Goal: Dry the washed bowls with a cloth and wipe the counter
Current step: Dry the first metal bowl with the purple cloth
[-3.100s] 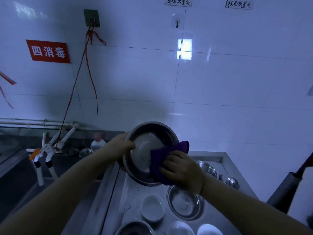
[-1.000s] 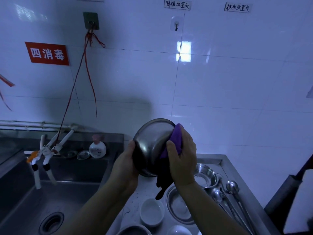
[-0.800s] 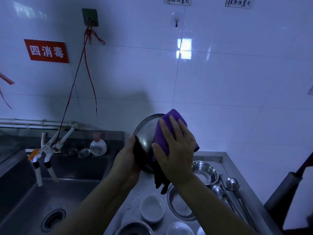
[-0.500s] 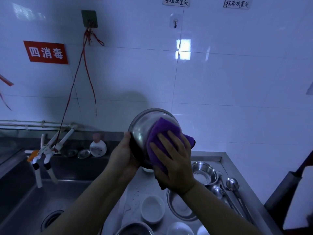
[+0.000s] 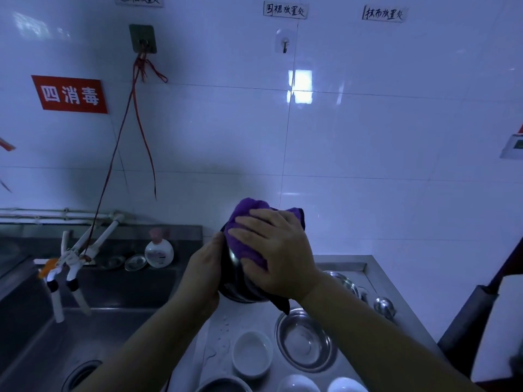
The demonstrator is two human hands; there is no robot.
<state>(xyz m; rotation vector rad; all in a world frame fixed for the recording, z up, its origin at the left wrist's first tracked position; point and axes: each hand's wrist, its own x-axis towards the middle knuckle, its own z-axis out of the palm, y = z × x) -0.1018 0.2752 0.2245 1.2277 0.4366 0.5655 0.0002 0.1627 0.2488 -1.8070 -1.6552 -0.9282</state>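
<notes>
A steel bowl [image 5: 236, 281] is held up above the counter [image 5: 215, 335], its outer side turned toward me. My left hand [image 5: 205, 267] grips its left rim. A purple cloth [image 5: 246, 222] is draped over the bowl's back, and my right hand [image 5: 278, 256] presses it flat against the metal with spread fingers. Most of the bowl is hidden by cloth and hands; a dark corner of the cloth hangs below.
On the counter below stand a white bowl [image 5: 252, 353], a steel bowl [image 5: 305, 340], another steel bowl [image 5: 343, 281], two white bowls [image 5: 297, 384] at the front edge and ladles [image 5: 383, 306]. The sink [image 5: 82, 329] with taps [image 5: 70, 267] lies left; a soap bottle [image 5: 158, 250] on its ledge.
The bowl has been turned from its inside facing me to its outside. My right hand has slid the cloth from the bowl's front up over its top.
</notes>
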